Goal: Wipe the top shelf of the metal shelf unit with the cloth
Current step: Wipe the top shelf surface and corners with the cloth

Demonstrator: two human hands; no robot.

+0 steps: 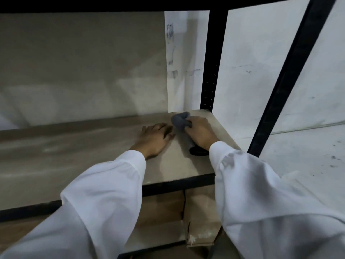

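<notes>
A pale board shelf (78, 150) of the black metal shelf unit fills the middle of the view. My right hand (200, 132) is closed around a grey cloth (180, 119), bunched near the shelf's far right corner by the rear post. A dark end of the cloth (197, 151) trails back under my wrist. My left hand (155, 139) lies flat on the board just left of the cloth, fingers spread, holding nothing. Both arms wear white sleeves.
Black upright posts stand at the back right (211, 71) and the front right (291, 77). A black beam (168, 2) crosses overhead. White walls close in behind and to the right. Cardboard boxes (201, 217) sit on the level below.
</notes>
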